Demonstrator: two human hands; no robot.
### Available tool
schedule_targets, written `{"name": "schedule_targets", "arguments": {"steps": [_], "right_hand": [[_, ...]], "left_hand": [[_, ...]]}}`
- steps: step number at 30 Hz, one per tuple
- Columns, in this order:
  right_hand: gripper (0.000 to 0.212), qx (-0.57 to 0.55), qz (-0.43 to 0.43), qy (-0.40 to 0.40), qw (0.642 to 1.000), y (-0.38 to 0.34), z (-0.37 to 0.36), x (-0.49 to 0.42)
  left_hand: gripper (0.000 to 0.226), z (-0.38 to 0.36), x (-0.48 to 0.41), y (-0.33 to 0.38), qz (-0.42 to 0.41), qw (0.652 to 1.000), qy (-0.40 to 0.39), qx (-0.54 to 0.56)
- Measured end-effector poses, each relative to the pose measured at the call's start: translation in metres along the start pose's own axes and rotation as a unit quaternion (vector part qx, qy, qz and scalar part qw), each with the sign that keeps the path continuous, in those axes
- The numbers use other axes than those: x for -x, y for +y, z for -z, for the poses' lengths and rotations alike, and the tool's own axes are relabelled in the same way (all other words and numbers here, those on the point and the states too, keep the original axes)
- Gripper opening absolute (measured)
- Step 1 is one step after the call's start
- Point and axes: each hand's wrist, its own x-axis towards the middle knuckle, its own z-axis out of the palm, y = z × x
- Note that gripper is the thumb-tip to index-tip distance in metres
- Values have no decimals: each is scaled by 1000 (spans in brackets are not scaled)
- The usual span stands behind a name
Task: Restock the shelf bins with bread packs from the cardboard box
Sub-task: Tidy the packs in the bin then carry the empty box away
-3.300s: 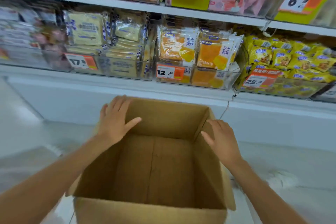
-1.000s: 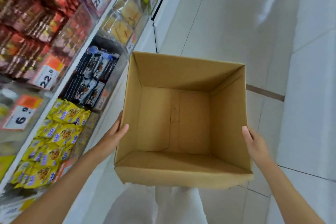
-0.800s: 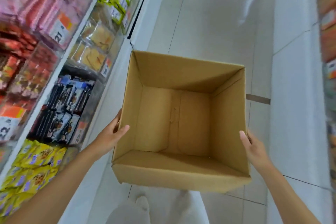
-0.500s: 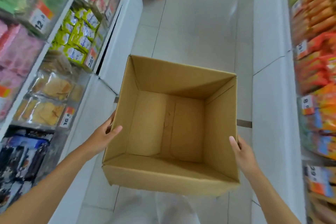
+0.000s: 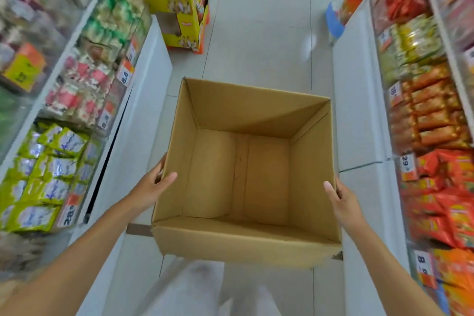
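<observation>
Cardboard box [image 5: 246, 174]: centre frame, held above aisle floor [image 5: 256, 33], nothing inside.
Left hand [image 5: 151, 187]: pinches left wall, thumb over rim.
Right hand [image 5: 341, 200]: pinches right wall likewise.
Handling, judged: light, fairly stiff; walls likely flex if squeezed.
Best hold: opposite walls at rim, or underneath.

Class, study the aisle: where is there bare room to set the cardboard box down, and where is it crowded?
Free: the pale tiled floor ahead of the open brown cardboard box, between the white shelf bases, short of the yellow display stand. The box's bottom is bare too. Crowded: packet-filled shelf bins on both sides.
</observation>
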Motion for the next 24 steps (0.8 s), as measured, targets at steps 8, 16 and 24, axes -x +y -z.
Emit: {"name": "schedule_targets", "arguments": {"steps": [8, 16, 24], "right_hand": [[58, -19, 13, -4, 1000, -130, 51, -190], [56, -31, 10, -29, 999, -243, 110, -428], [50, -18, 26, -6, 999, -390, 193, -640]], "left_hand": [[83, 59, -168, 165, 4, 1000, -11, 12], [77, 83, -380, 335, 16, 1000, 5, 11], [66, 116, -547, 519, -7, 996, 16, 83]]}}
